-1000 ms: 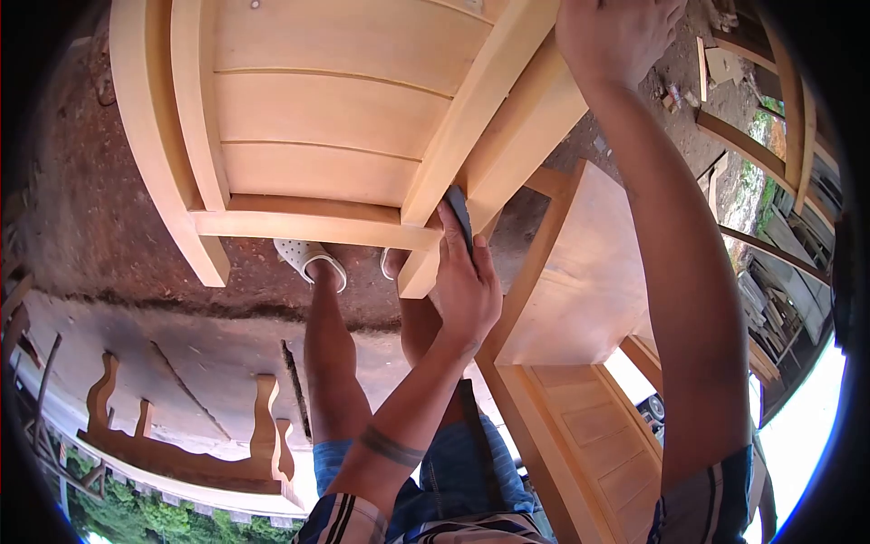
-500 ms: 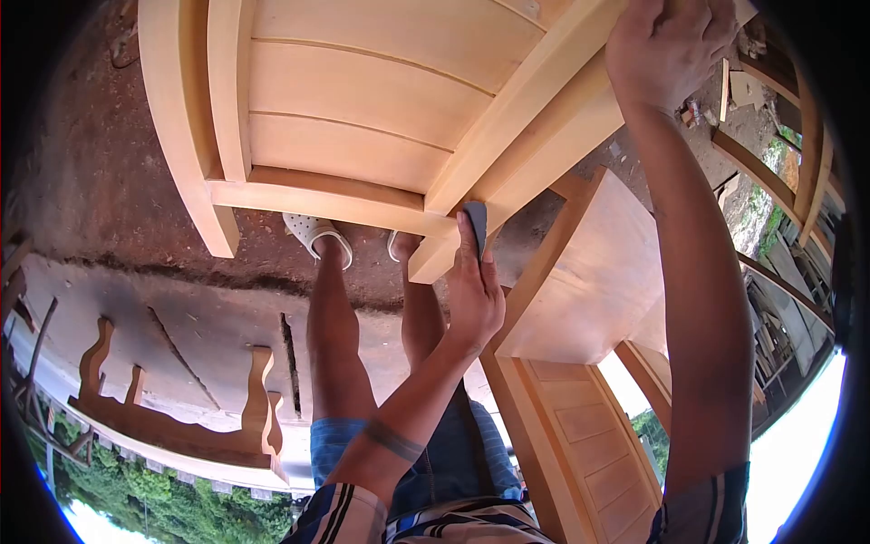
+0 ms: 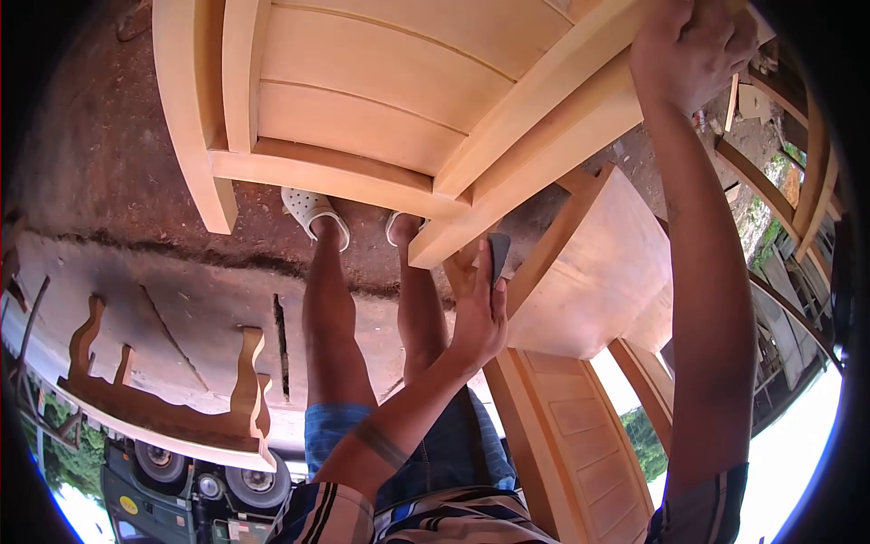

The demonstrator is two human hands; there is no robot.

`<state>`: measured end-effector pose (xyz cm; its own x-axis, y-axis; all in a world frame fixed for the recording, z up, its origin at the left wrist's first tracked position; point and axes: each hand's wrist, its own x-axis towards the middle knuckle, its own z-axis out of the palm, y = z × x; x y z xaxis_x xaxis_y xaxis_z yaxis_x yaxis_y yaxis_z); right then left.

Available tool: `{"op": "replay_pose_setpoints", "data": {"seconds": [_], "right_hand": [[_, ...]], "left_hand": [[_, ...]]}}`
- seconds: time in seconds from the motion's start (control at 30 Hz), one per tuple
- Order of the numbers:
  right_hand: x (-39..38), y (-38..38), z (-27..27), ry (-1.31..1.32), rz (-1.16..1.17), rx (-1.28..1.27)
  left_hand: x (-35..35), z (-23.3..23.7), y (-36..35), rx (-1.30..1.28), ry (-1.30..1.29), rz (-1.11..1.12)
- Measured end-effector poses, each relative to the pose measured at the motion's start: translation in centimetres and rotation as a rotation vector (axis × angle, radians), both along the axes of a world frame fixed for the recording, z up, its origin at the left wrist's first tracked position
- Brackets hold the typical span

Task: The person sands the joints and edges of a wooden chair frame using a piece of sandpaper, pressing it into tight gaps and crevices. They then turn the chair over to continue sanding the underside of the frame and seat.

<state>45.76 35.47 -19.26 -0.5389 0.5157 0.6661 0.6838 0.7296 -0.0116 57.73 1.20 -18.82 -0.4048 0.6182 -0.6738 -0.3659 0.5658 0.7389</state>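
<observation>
A pale wooden furniture frame with a slatted panel (image 3: pixel 381 77) fills the upper view. My left hand (image 3: pixel 480 317) is closed around a dark grey sanding pad (image 3: pixel 497 256). That hand is just below the square end of the thick wooden post (image 3: pixel 535 177), with the pad held on edge between thumb and fingers. At the upper right, my right hand (image 3: pixel 693 54) wraps over the same post, fingers curled across its far part. The lower rail (image 3: pixel 335 179) joins the post near its end.
Another panelled wooden piece (image 3: pixel 580 435) stands close at my right. A scalloped wooden frame (image 3: pixel 163 408) lies at lower left, near a parked truck (image 3: pixel 208 490). My shoes (image 3: pixel 313 216) are beneath the work. Stacked frames (image 3: pixel 779 181) lean at the far right.
My left hand has drawn the pad off the joint, down and slightly right. My right hand keeps its hold. The view has shifted, bringing the truck in at lower left.
</observation>
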Motion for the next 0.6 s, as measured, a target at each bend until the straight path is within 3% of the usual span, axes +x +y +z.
{"op": "replay_pose_setpoints", "data": {"seconds": [0.1, 0.2, 0.37, 0.43, 0.5, 0.6], "right_hand": [[0.3, -0.1, 0.2, -0.08, -0.044, 0.031], [0.2, 0.0, 0.1, -0.095, -0.075, 0.034], [0.3, 0.1, 0.3, -0.1, -0.036, 0.046], [0.4, 0.3, 0.2, -0.095, -0.031, 0.056], [0.3, 0.4, 0.0, -0.079, -0.027, 0.048], [0.4, 0.6, -0.5, -0.076, -0.06, 0.077]], "left_hand": [[-0.2, 0.9, -1.4, 0.026, 0.218, -0.005], [-1.4, -1.2, 0.3, 0.095, 0.432, 0.033], [-2.6, -1.8, 5.1, -0.059, 0.03, 0.198], [0.4, -1.1, 1.5, -0.111, 0.026, -0.061], [4.4, 0.0, -3.4, -0.083, 0.084, -0.111], [4.1, -0.3, -6.0, -0.055, 0.352, 0.001]]}}
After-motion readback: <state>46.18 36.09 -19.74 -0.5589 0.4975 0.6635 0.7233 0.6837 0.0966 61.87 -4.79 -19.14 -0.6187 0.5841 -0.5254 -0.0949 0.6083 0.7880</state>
